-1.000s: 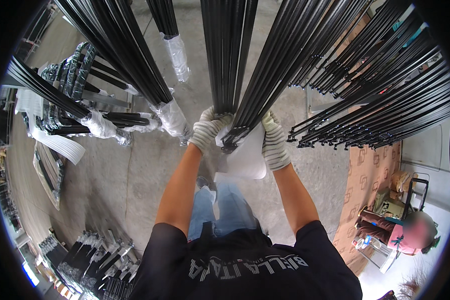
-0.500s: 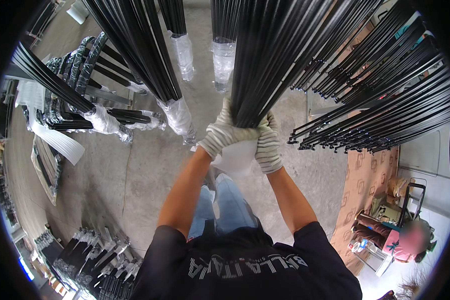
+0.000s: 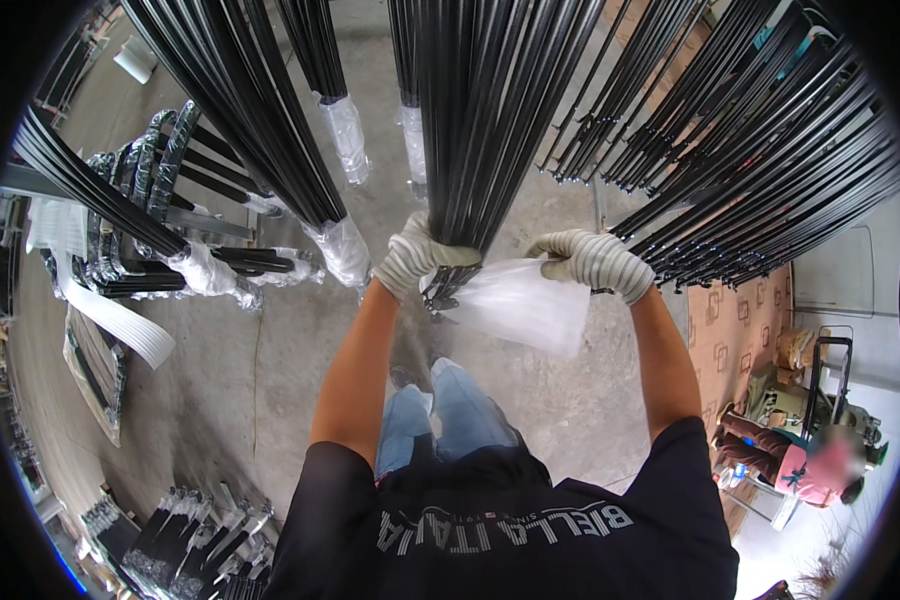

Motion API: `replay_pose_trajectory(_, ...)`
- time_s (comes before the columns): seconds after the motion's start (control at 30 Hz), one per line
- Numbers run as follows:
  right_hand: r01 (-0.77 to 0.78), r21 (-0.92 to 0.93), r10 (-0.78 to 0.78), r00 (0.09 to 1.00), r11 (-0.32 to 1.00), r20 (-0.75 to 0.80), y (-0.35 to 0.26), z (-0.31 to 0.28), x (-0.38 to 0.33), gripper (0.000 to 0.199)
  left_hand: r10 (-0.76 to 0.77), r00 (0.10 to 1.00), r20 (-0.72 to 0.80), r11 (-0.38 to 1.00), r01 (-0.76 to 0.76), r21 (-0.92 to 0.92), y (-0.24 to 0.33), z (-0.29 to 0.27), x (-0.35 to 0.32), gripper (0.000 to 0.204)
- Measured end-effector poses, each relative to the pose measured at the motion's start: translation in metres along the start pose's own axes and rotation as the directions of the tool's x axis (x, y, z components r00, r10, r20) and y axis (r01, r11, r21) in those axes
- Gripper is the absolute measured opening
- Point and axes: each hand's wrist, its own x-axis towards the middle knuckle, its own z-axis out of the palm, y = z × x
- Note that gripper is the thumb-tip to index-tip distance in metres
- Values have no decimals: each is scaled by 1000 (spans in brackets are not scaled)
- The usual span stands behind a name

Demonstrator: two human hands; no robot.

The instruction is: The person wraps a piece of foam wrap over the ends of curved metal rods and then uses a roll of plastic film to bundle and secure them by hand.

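Observation:
A bundle of long black rods [image 3: 480, 130] hangs down in front of me. My left hand [image 3: 417, 255], in a knitted work glove, is closed around the bundle near its lower end. My right hand [image 3: 592, 262], gloved too, pinches the upper edge of a clear plastic bag [image 3: 526, 306] that lies just under and to the right of the rod ends. The bag's mouth is at the rod tips; whether the tips are inside it I cannot tell.
More black rod bundles hang around: one with a plastic-wrapped end [image 3: 342, 250] at the left, two further back [image 3: 345, 135], a fan of rods [image 3: 760, 170] at the right. Wrapped bundles [image 3: 200, 270] lie on the concrete floor. A seated person [image 3: 805, 465] is at lower right.
My hands were together on the rod ends half a second ago; now the right hand has moved out to the right, pulling the plastic bag open sideways. The left hand stays on the bundle.

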Motion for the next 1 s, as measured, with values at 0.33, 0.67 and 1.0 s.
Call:
replay_pose_trajectory(0.33, -81, -417, -167, 835, 905, -525, -6, 0, 0, 15, 137, 985, 108, 988, -143, 50, 9, -4, -3, 33)
replay_pose_trajectory(0.67, -179, -769, -214, 900, 613, -380, 48, 9, 150, 13, -19, 992, 127, 999, 15, 37, -8, 17, 1, 35)
replay_pose_trajectory(1.0, -108, -502, -125, 904, 858, -408, 10, 29, 160, 21, 74, 986, -152, 968, -108, -226, -5, 27, -23, 39)
